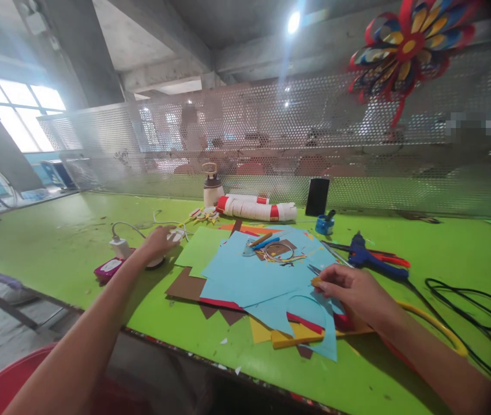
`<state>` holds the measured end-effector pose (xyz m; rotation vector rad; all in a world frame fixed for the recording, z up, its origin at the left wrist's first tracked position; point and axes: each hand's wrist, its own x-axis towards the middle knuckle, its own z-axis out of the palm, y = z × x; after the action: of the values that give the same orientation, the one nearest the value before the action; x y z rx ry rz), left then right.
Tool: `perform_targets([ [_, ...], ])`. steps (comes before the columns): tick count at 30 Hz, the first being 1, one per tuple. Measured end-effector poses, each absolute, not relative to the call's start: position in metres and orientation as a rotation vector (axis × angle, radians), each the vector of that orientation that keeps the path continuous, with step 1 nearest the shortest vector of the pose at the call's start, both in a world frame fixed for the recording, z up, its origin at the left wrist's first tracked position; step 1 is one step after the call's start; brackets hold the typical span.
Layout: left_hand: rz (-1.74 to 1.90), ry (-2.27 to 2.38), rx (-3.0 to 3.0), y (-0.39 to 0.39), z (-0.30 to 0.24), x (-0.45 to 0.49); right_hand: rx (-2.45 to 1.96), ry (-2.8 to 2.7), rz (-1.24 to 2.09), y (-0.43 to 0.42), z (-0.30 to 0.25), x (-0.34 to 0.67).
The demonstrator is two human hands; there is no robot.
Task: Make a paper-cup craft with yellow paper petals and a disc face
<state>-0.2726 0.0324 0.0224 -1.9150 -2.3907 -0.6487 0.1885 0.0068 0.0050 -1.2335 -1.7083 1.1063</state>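
My left hand (157, 244) reaches over the left side of the table, its fingers curled down at a small white object (176, 235) among thin cables; what they grip is partly hidden. Under that hand shows the edge of a dark-and-white round thing (156, 263). My right hand (351, 288) is above the right edge of the paper pile, thumb and fingertips pinching a small yellow piece (315, 281). Metal scissor-like tips (313, 269) show just beyond these fingers. Light blue paper sheets (232, 271) top the pile, with a pencil-like stick (261, 240) and a wire ring (278, 259).
A blue glue gun (370, 259) with a black cord (465, 297) lies right. Behind stand a pump sprayer (213, 187), white-and-red rolls (258, 208), a black phone-like slab (317, 196) and a blue jar (324, 225). A magenta box (109, 269) lies left. A perforated screen (262, 132) borders the table.
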Motion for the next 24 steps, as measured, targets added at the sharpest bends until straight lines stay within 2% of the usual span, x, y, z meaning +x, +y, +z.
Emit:
perform_targets([
  [5, -0.925, -2.147, -2.124, 0.014, 0.041, -0.195, -1.219, -1.711, 1.118, 0.005, 0.005, 0.189],
  [12, -0.914, -1.364, -2.981, -0.006, 0.021, -0.046, -1.196, -1.691, 1.105, 0.011, -0.004, 0.196],
  [17, -0.790, -1.418, -3.092, -0.006, 0.005, -0.012, -1.210, -1.700, 1.141, 0.009, 0.001, 0.200],
  [24, -0.791, -1.573, -3.047, -0.017, -0.010, -0.002, -1.124, -1.718, 1.358, -0.005, 0.003, 0.191],
])
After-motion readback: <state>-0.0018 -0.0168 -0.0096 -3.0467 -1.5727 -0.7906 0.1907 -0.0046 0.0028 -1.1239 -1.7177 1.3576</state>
